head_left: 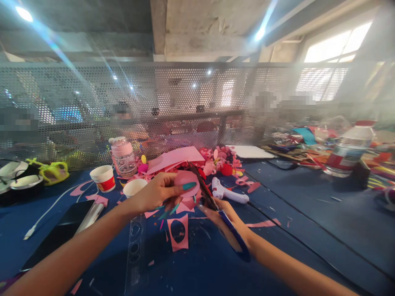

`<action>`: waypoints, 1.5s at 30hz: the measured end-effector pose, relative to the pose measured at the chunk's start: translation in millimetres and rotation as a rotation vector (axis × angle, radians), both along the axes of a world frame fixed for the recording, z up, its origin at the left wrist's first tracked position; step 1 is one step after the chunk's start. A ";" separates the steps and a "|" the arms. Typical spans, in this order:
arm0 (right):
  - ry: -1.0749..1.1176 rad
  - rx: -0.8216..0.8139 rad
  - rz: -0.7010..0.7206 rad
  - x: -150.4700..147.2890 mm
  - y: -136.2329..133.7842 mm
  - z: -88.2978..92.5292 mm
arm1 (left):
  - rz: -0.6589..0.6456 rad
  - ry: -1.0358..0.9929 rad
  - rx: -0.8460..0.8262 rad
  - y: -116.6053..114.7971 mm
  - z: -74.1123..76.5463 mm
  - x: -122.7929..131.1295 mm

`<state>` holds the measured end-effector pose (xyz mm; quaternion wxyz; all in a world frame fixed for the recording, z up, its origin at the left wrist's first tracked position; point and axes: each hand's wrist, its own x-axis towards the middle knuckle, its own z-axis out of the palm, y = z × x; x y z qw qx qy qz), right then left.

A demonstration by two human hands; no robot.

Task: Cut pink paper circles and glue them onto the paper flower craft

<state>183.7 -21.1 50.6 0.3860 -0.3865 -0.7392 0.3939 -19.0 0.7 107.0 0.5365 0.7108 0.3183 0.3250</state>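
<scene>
My left hand (162,191), with long green nails, pinches a round pink paper piece (185,177) between thumb and fingers. My right hand (230,210) grips scissors with dark blue handles (233,232). Their dark blades point up and away, right against the piece's right edge; how far they are apart is hard to tell. Beneath the hands lies a pink paper scrap (183,245) with a round hole cut out. A white glue gun (230,194) rests just beyond my right hand. Behind, pink sheets (179,158) lie by a heap of pink cutouts (212,164).
Left stand paper cups (103,179), a pink-lidded bottle (122,156) and a black phone-like slab (58,232) near a white cable (51,209). A clear stencil ruler (135,255) lies in front. Right are a water bottle (348,150) and black cords (304,238). A perforated metal screen (185,94) stands behind.
</scene>
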 end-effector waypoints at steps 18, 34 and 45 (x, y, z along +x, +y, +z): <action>-0.016 0.019 0.015 -1.7 0.6 -1.5 | -0.065 0.059 -0.048 4.0 5.2 -6.2; -0.024 0.099 -0.012 -2.2 -0.2 0.7 | -0.048 0.072 -0.044 1.8 7.8 -6.6; 0.137 -0.044 -0.046 -5.9 -2.5 -2.7 | 0.041 -0.097 -0.020 2.0 3.4 1.8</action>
